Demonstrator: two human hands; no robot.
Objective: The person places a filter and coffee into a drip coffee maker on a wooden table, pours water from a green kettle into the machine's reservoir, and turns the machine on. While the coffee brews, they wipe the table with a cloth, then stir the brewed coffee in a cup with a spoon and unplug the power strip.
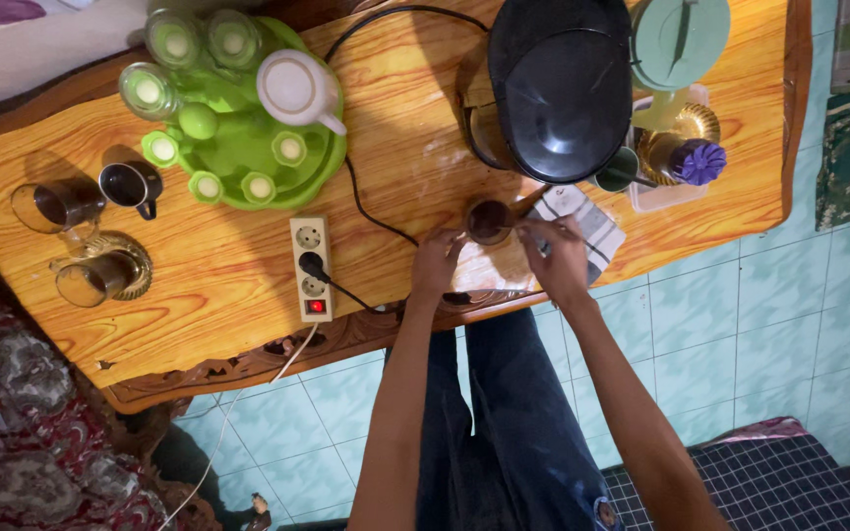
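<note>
A glass of dark brown drink stands near the front edge of the wooden table. My left hand rests beside it on the left, fingers touching the glass. My right hand is to the right of the glass, fingers pinched on a thin spoon-like thing whose handle slants up from the glass. A checked cloth lies under and behind my right hand. A large black electric kettle stands just behind the glass.
A white power strip with a red switch lies left of my hands, its black cable running to the kettle. A green tray holds a white teapot and small glasses. Mugs and glasses stand at far left. Pale green lid and gold-purple jar at right.
</note>
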